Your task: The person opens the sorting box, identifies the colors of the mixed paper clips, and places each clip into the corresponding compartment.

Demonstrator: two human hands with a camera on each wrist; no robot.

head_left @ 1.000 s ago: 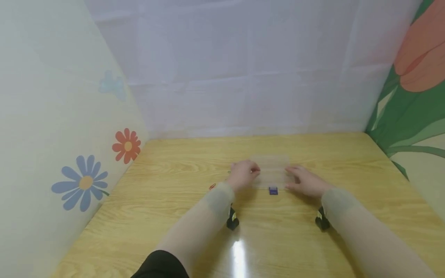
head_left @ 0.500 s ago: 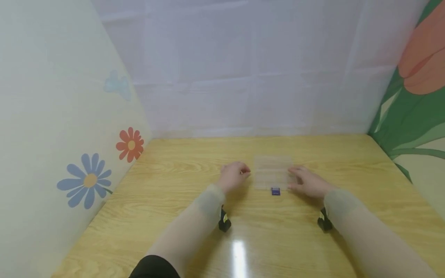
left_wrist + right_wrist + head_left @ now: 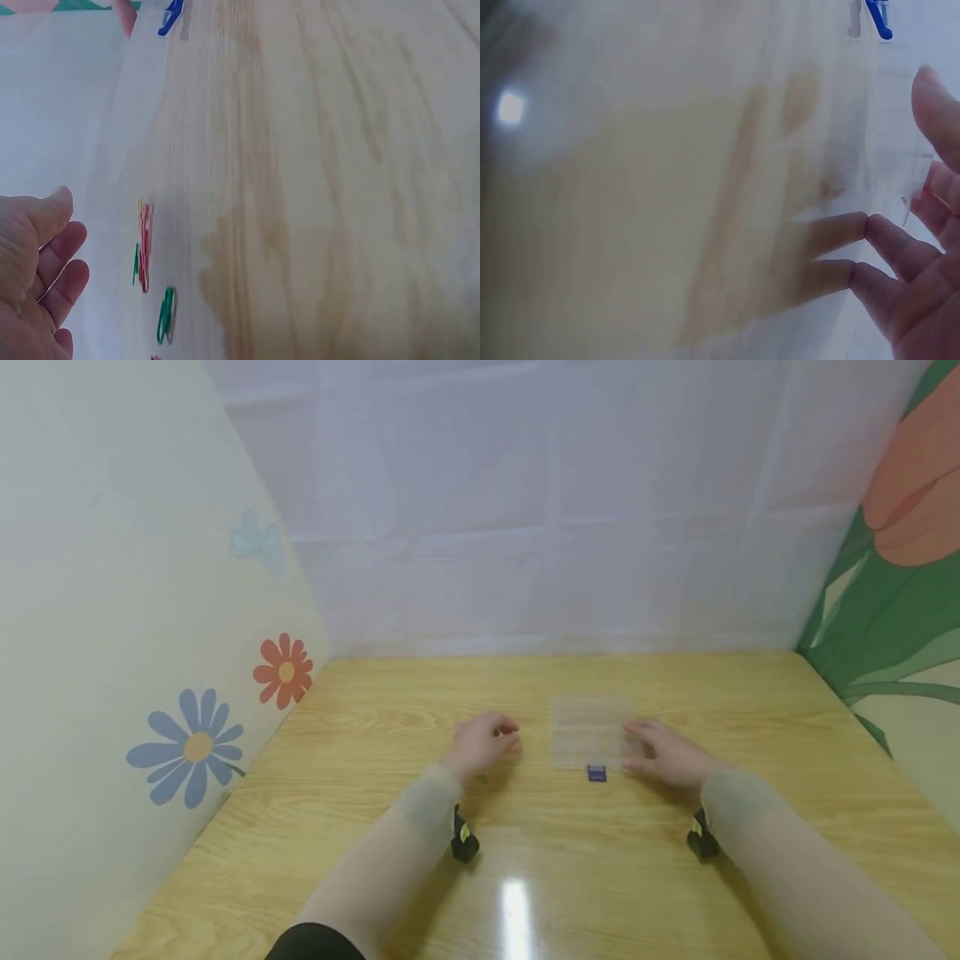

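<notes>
On the left of the tabletop point(image 3: 360, 827), the left hand point(image 3: 483, 745) hovers with its fingers loosely curled and nothing in them; the left wrist view shows the thumb and fingers relaxed over the wood. Just beside it on its near-left lie a few small paper clips point(image 3: 146, 247), red and green, scattered flat; in the head view they are too small to make out.

To the right of that hand, with a bare strip of wood between, sits the clear plastic box point(image 3: 591, 733), a shallow compartment case lying flat. Its long axis runs from near to far, away from the person. Whether its lid is up or down I cannot tell, the plastic being so faint. At its near edge, touching or just beside it, is a small blue clip point(image 3: 597, 772).

Further right, the right hand point(image 3: 667, 753) rests with straight, relaxed fingers against the box's right side, fingertips touching the wall; the right wrist view shows them laid on the clear plastic, gripping nothing.

So the box lies between the hands, nearer the right one, which touches it, while the left stands apart, closer to the paper clips.
</notes>
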